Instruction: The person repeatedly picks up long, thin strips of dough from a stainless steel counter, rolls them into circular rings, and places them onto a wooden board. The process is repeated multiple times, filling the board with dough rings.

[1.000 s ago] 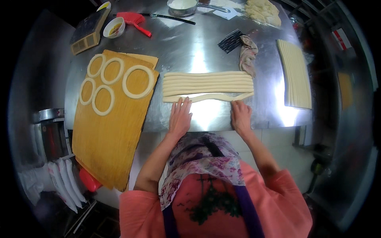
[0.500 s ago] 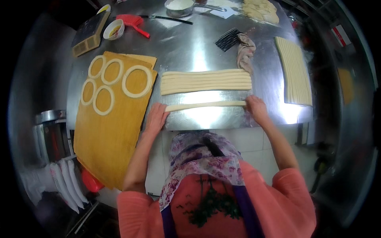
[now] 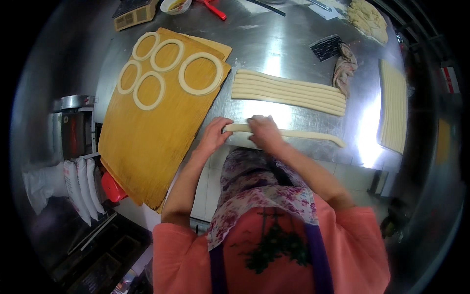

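Note:
A long pale dough strip (image 3: 308,134) lies along the near edge of the steel table, its right end loose and bent toward me. My left hand (image 3: 215,133) pinches the left end between thumb and fingers. A short way to the right, my right hand (image 3: 265,132) is closed over the same strip, its fingertips partly hidden and a little blurred. Just beyond lies a block of dough strips (image 3: 289,92) side by side. On the wooden board (image 3: 142,147) at my left rest several dough rings (image 3: 199,73).
Another batch of dough strips (image 3: 393,108) lies at the right edge of the steel table (image 3: 274,44). A crumpled cloth (image 3: 345,71) and a dark scraper-like piece (image 3: 325,47) sit behind the middle block. Farther back are a dough mass (image 3: 367,20), a bowl (image 3: 175,6) and a red-handled tool (image 3: 213,9).
My right hand has left the strip's right end and moved left along it, close to my left hand. That right end now lies free. The view has shifted, too.

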The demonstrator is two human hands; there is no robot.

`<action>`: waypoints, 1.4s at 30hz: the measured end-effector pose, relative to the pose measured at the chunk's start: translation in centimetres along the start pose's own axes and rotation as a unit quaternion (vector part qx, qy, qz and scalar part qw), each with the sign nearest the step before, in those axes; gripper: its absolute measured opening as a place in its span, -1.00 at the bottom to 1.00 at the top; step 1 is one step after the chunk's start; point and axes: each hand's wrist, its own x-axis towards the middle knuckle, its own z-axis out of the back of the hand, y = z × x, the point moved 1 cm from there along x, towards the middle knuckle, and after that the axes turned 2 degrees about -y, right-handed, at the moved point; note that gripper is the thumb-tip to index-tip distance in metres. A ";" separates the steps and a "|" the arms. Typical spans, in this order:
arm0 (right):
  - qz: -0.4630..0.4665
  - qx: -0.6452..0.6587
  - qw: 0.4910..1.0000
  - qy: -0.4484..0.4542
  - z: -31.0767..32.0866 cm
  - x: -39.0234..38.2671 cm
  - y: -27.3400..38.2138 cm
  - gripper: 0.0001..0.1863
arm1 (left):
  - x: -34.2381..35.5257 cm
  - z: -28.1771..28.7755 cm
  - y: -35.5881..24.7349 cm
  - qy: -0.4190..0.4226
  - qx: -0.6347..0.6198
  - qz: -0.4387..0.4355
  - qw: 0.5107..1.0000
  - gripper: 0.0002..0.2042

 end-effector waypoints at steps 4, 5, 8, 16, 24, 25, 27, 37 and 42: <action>0.081 -0.039 0.996 0.023 -4.3 3.7 1.7 -0.71 | 0.1 -0.8 0.2 -0.030 0.001 0.010 0.999 -0.73; 0.079 -0.054 0.995 0.026 -4.3 3.7 1.8 -0.70 | -0.2 -0.7 0.4 -0.039 -0.001 0.023 0.999 -0.77; 0.067 -0.083 0.993 0.042 -3.3 2.6 1.3 -0.68 | -0.4 -1.2 0.7 -0.065 0.038 0.007 0.997 -0.75; -0.047 -0.077 0.996 0.002 1.6 -3.6 -4.0 -0.76 | -0.6 -2.2 1.1 -0.082 0.011 0.043 0.996 -0.75; -0.148 -0.073 0.978 -0.129 8.0 -14.2 -11.9 -0.92 | -0.6 -2.5 1.6 -0.072 0.027 0.066 0.995 -0.74; -0.168 -0.084 0.974 -0.130 9.0 -15.8 -13.3 -0.90 | -0.4 -2.7 1.5 -0.069 0.034 0.069 0.995 -0.74; -0.206 -0.099 0.965 -0.130 10.9 -18.6 -15.2 -0.86 | -0.3 -2.8 1.1 -0.070 0.036 0.071 0.994 -0.75; -0.251 -0.120 0.958 -0.070 13.6 -21.9 -15.6 -0.75 | 0.9 -4.4 -1.8 -0.071 0.140 -0.063 0.986 -0.54; -0.240 -0.029 0.970 -0.011 14.4 -17.9 -14.8 -0.71 | 1.1 -4.6 -1.8 -0.039 0.166 -0.082 0.982 -0.84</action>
